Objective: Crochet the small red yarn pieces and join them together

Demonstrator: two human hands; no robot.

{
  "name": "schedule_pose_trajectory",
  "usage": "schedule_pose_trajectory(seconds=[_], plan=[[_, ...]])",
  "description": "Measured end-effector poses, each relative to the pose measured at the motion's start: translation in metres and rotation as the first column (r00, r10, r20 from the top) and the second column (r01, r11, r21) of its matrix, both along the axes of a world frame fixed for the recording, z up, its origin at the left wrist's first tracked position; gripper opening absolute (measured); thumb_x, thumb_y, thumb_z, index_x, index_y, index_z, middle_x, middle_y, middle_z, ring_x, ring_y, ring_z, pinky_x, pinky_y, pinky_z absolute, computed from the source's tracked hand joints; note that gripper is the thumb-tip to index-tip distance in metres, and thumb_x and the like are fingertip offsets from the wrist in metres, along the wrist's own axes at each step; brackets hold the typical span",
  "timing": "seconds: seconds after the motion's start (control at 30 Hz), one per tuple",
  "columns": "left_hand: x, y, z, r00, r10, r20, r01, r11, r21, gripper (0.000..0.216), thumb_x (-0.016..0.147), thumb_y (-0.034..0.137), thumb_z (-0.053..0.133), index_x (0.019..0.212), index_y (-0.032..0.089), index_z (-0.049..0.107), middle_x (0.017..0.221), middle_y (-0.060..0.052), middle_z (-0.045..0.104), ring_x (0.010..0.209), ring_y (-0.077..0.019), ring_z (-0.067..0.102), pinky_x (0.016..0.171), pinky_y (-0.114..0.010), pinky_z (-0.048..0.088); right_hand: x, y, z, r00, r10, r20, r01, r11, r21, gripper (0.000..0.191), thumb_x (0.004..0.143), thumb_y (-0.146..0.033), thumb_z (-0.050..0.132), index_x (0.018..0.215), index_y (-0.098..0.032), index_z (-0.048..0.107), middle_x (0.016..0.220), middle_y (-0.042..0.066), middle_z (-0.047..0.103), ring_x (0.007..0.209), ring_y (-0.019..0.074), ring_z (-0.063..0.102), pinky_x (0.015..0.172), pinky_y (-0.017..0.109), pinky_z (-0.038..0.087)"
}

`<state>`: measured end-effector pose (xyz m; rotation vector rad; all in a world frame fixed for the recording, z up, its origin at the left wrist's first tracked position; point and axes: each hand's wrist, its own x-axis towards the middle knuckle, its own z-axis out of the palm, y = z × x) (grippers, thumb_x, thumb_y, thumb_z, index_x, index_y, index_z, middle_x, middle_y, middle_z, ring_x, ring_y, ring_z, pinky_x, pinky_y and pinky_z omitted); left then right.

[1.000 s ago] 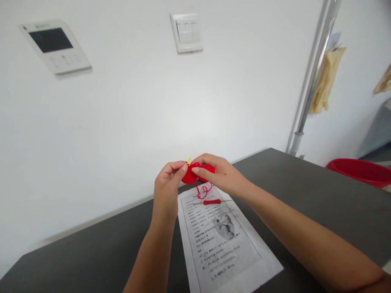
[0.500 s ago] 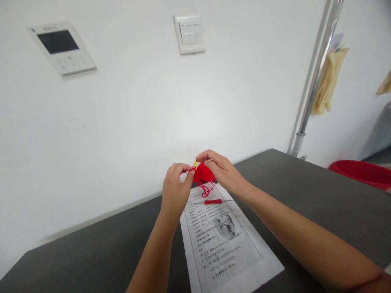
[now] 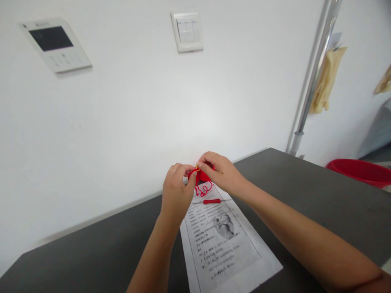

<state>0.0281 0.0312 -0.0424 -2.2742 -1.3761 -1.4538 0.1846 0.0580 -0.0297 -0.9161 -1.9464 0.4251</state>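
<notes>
My left hand pinches the edge of a small red crochet piece between thumb and fingers, just above the table. A small yellow stitch marker sits at the top of the piece. My right hand closes thumb and fingertips on that marker, and its fingers hide part of the red piece. Loose red yarn hangs in curls below. Under the hands, a crochet hook with a red grip and thin metal ends lies across a printed sheet.
The dark grey table meets a white wall behind. A light switch and an intercom panel are on the wall. To the right are a metal pole, hanging cream gloves and a red basin.
My right thumb and fingertips have come down and left onto the yellow marker, where they were apart from it before. My left hand keeps its hold. The view has shifted slightly.
</notes>
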Motion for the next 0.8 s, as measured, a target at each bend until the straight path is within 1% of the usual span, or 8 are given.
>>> schedule_pose_trajectory(seconds=[0.1, 0.2, 0.3, 0.4, 0.53, 0.6, 0.67, 0.8], plan=[[0.0, -0.001, 0.0, 0.999, -0.003, -0.05, 0.004, 1.0, 0.015, 0.012, 0.086, 0.007, 0.06, 0.083, 0.017, 0.065, 0.078, -0.004, 0.065, 0.077, -0.0216, 0.059, 0.072, -0.034, 0.046, -0.001, -0.002, 0.003, 0.998, -0.031, 0.056, 0.035, 0.997, -0.072, 0.022, 0.095, -0.017, 0.048, 0.074, -0.018, 0.053, 0.073, -0.001, 0.057, 0.069, 0.0136, 0.051, 0.068, 0.026, 0.035], [-0.001, -0.001, 0.0, 0.992, 0.019, -0.128, -0.009, 0.997, 0.077, 0.013, 0.089, 0.008, 0.057, 0.085, 0.017, 0.065, 0.08, -0.004, 0.066, 0.078, -0.022, 0.059, 0.072, -0.034, 0.047, -0.002, -0.005, 0.004, 0.986, -0.078, 0.145, 0.092, 0.992, -0.087, 0.024, 0.098, -0.02, 0.045, 0.077, -0.017, 0.056, 0.074, 0.0, 0.059, 0.07, 0.0141, 0.053, 0.067, 0.026, 0.034], [0.0, -0.002, 0.0, 0.981, 0.027, -0.192, 0.003, 0.989, 0.15, 0.015, 0.092, 0.008, 0.054, 0.085, 0.017, 0.063, 0.081, -0.005, 0.067, 0.078, -0.0223, 0.058, 0.072, -0.035, 0.047, -0.002, -0.008, 0.005, 0.951, -0.14, 0.274, 0.149, 0.989, -0.015, 0.025, 0.101, -0.021, 0.043, 0.082, -0.016, 0.059, 0.078, 0.003, 0.063, 0.074, 0.0156, 0.055, 0.068, 0.027, 0.034], [0.002, -0.003, 0.001, 0.96, 0.065, -0.272, -0.001, 0.974, 0.228, 0.016, 0.093, 0.009, 0.052, 0.084, 0.017, 0.062, 0.079, -0.006, 0.067, 0.076, -0.023, 0.059, 0.071, -0.035, 0.047, -0.001, -0.011, 0.007, 0.892, -0.215, 0.398, 0.196, 0.977, 0.089, 0.026, 0.101, -0.021, 0.041, 0.085, -0.015, 0.061, 0.083, 0.006, 0.066, 0.078, 0.0179, 0.058, 0.069, 0.029, 0.034], [0.005, -0.003, -0.001, 0.939, 0.121, -0.322, -0.033, 0.964, 0.265, 0.017, 0.092, 0.008, 0.051, 0.083, 0.017, 0.062, 0.076, -0.007, 0.067, 0.072, -0.0242, 0.058, 0.068, -0.036, 0.047, -0.002, -0.014, 0.008, 0.813, -0.277, 0.512, 0.215, 0.96, 0.177, 0.024, 0.1, -0.018, 0.041, 0.091, -0.014, 0.063, 0.088, 0.009, 0.068, 0.084, 0.0216, 0.061, 0.069, 0.031, 0.036], [0.006, -0.002, -0.003, 0.934, 0.136, -0.33, -0.047, 0.963, 0.265, 0.018, 0.091, 0.006, 0.05, 0.082, 0.017, 0.061, 0.076, -0.007, 0.066, 0.072, -0.0245, 0.058, 0.067, -0.037, 0.047, -0.004, -0.016, 0.008, 0.782, -0.281, 0.557, 0.21, 0.959, 0.19, 0.023, 0.099, -0.016, 0.041, 0.095, -0.012, 0.064, 0.091, 0.012, 0.069, 0.089, 0.0241, 0.062, 0.071, 0.031, 0.038], [0.006, -0.001, -0.005, 0.927, 0.149, -0.344, -0.056, 0.962, 0.266, 0.019, 0.091, 0.006, 0.05, 0.081, 0.017, 0.061, 0.076, -0.008, 0.066, 0.071, -0.0247, 0.057, 0.066, -0.037, 0.048, -0.006, -0.018, 0.007, 0.762, -0.274, 0.587, 0.21, 0.962, 0.176, 0.023, 0.098, -0.014, 0.042, 0.097, -0.011, 0.064, 0.094, 0.014, 0.069, 0.093, 0.0266, 0.063, 0.072, 0.032, 0.039], [0.006, 0.001, -0.008, 0.923, 0.164, -0.348, -0.07, 0.961, 0.267, 0.019, 0.091, 0.006, 0.049, 0.082, 0.019, 0.06, 0.076, -0.007, 0.066, 0.072, -0.0243, 0.058, 0.067, -0.036, 0.048, -0.006, -0.017, 0.008, 0.767, -0.247, 0.592, 0.207, 0.969, 0.136, 0.024, 0.098, -0.013, 0.041, 0.098, -0.01, 0.065, 0.095, 0.015, 0.07, 0.093, 0.0275, 0.065, 0.071, 0.032, 0.04]])
